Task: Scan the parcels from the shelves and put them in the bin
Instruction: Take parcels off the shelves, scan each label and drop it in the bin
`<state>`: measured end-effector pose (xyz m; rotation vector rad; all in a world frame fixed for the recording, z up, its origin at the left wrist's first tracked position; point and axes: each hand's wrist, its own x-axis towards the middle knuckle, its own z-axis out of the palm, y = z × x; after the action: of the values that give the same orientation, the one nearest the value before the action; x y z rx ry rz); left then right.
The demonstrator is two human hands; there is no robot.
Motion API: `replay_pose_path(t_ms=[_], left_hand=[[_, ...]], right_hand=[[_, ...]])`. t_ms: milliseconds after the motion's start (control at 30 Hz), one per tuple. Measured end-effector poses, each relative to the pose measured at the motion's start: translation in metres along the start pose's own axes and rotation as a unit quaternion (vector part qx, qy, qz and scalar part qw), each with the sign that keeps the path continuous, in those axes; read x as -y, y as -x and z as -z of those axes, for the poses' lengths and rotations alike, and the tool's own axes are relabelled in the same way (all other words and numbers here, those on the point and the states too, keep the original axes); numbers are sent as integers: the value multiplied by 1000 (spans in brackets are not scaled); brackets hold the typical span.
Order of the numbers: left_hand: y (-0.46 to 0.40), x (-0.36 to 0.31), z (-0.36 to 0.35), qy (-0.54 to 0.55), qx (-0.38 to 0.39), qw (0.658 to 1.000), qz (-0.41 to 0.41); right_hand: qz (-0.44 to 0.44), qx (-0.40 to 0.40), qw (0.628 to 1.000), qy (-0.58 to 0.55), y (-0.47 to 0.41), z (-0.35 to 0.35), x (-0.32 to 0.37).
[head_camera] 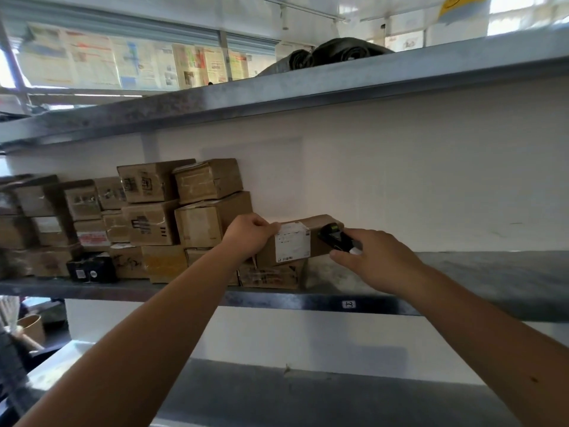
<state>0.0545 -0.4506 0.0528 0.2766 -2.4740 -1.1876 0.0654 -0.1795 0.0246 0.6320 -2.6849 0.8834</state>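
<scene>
A brown cardboard parcel (317, 238) with a white shipping label on its front lies tilted on a lower box at the right end of the stack on the middle shelf (462, 282). My left hand (249, 237) grips the parcel's upper left corner. My right hand (378, 257) holds a black handheld scanner (337, 238) with a green trim, its head close against the parcel's right part. No bin is in view.
Several cardboard boxes (154, 217) are stacked on the left half of the middle shelf, with a small black box (90, 268) in front. A metal shelf above carries dark rolled material (338, 53). A lower shelf (308, 396) lies beneath my arms.
</scene>
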Motion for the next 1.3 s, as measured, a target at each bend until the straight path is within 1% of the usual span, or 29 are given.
replay_pose_path(t_ms=[67, 100, 233, 367, 467, 567, 667, 733, 867, 1033, 1100, 1233, 1300], left_hand=[[-6, -3, -5, -43, 10, 999, 5], [-7, -5, -7, -47, 23, 999, 12], [-6, -4, -11, 4, 52, 998, 37], [0, -1, -12, 40, 68, 996, 33], [7, 10, -15, 67, 28, 997, -2], [16, 19, -17, 74, -20, 995, -60], [21, 22, -22, 81, -44, 989, -112], [24, 22, -26, 84, -51, 988, -122], [28, 24, -28, 45, -60, 987, -140], [26, 33, -27, -2, -82, 977, -195], [27, 36, -26, -9, -90, 972, -217], [29, 42, -25, -44, -95, 962, -250], [28, 44, -24, -64, -96, 956, -271]], right_hand=[[-9, 1, 1000, 2, 2, -1, -2], [-14, 1, 1000, 1, 3, -2, -2], [-18, -1, 1000, -13, 7, -6, -4], [-19, -14, 999, -23, 10, -8, -11], [-19, -15, 999, -34, 13, -8, -13], [-13, -17, 999, -38, 16, -11, -13], [-16, -12, 999, -38, 16, -13, -14], [-20, -8, 998, -51, 16, -15, -14], [-23, -3, 996, -90, 18, -20, -12], [-11, -1, 995, -103, 25, -19, -15], [-8, 18, 996, -87, 31, -14, -15], [-15, 56, 998, -6, 43, -11, -20], [-18, 74, 997, 17, 52, -14, -25]])
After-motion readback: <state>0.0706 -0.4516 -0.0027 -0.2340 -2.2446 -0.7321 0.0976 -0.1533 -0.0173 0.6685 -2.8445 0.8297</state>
